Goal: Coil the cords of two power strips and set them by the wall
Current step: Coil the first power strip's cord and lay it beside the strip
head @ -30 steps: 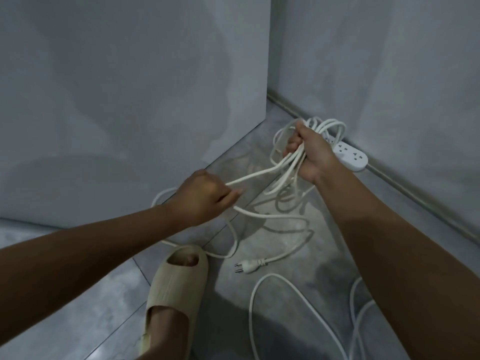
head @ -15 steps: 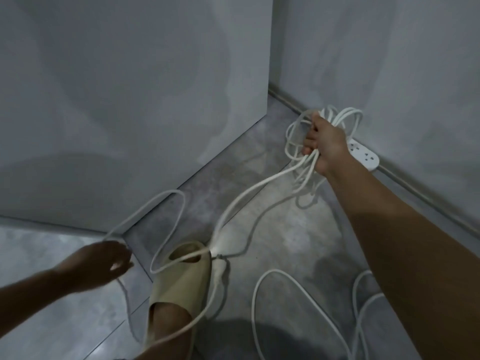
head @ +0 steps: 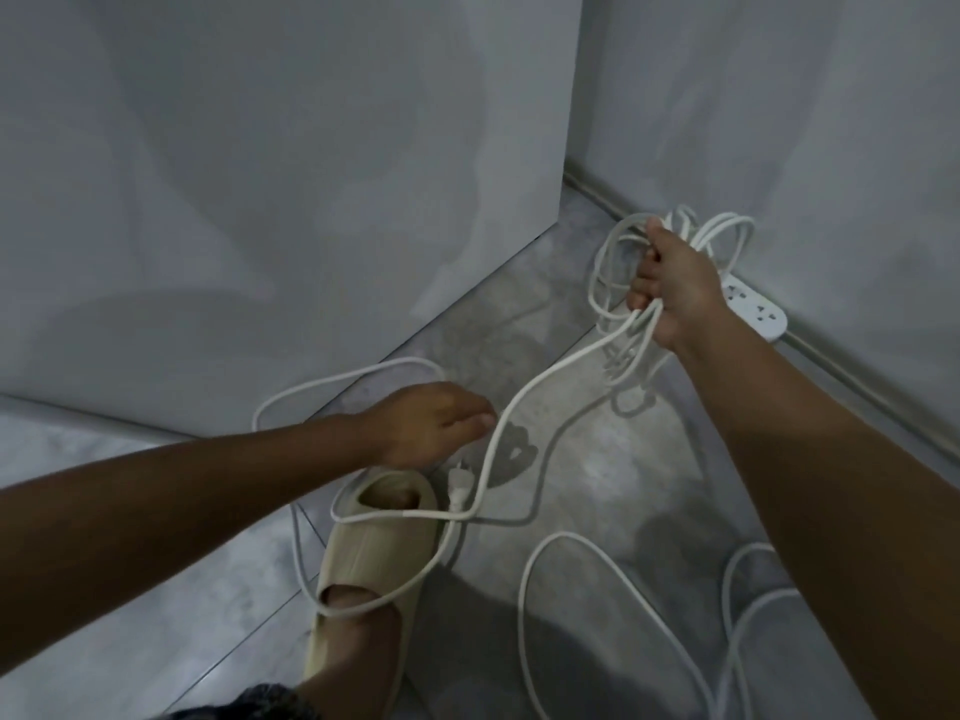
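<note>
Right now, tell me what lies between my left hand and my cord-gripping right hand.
Head view: one slack strand of white power-strip cord sags from the right hand toward the left hand, over grey concrete floor.

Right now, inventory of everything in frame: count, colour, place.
power strip: one, white, floor against right wall
cord coil: one bundle, white, in right hand
loose cord: one run, white, from coil down across slipper
plug: one, white, beside slipper
floor cord loops: two visible, white, lower right
slipper: one, beige, on foot
walls: grey, meeting at corner
floor: grey
left hand: by loose cord, grip unclear
right hand: fingers curled round cord coil
</note>
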